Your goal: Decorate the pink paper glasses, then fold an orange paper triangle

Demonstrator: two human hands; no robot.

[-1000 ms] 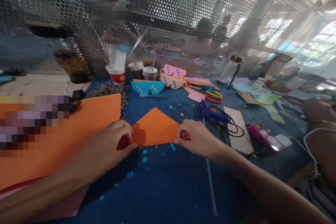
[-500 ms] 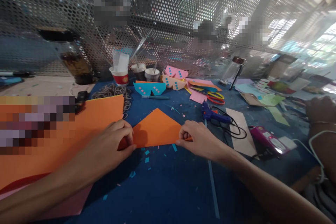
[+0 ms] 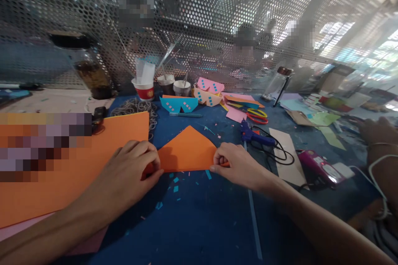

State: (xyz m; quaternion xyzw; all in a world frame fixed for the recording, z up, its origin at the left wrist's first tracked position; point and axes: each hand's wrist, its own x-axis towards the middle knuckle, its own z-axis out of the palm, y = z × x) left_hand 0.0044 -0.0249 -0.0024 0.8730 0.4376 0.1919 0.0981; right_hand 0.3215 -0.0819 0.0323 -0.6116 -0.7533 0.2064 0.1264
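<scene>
A folded piece of orange paper [image 3: 188, 151] lies low over the blue table, its peak pointing away from me and its straight edge towards me. My left hand [image 3: 137, 169] pinches its left corner between thumb and fingers. At the right corner, my right hand [image 3: 233, 160] grips the paper with curled fingers. Both corners are partly hidden by the fingers. Under my left forearm lie a large orange sheet [image 3: 93, 169] and a pink sheet [image 3: 90, 242]. Small blue paper scraps [image 3: 176, 189] are scattered just in front of the folded edge.
Beyond the paper stand a blue paper mask [image 3: 178, 104], a pen [image 3: 185, 114] and a red-and-white cup [image 3: 144, 91]. To the right are scissors [image 3: 258, 116], a blue glue gun [image 3: 258, 136] with a cord, and a magenta device [image 3: 320, 167]. Another person's arm [image 3: 381, 145] rests at far right.
Both hands keep hold of the orange paper's corners. The view has shifted slightly, and a red curved shape near my left forearm no longer shows.
</scene>
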